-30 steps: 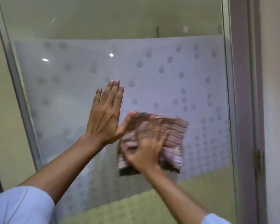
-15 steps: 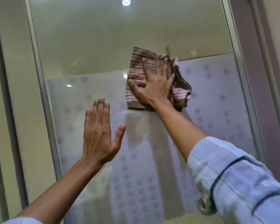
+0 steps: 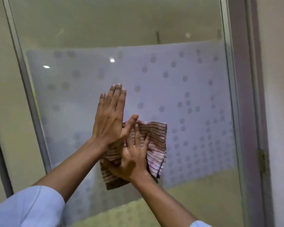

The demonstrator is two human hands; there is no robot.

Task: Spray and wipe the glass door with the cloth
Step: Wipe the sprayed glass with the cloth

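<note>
Head view | right grip [image 3: 134,159] spread, pressing cloth [image 3: 156,145] to glass door [image 3: 187,95] | left grip [image 3: 110,122] flat on glass | risk: palm may smear

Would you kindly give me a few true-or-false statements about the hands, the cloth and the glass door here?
1. The right hand presses the striped cloth against the glass door. True.
2. The left hand holds a spray bottle. False: its fingers are straight and it holds nothing.
3. The cloth lies over the frosted, dotted band. True.
4. The cloth is plain white. False: it is striped brown and pink.
</note>
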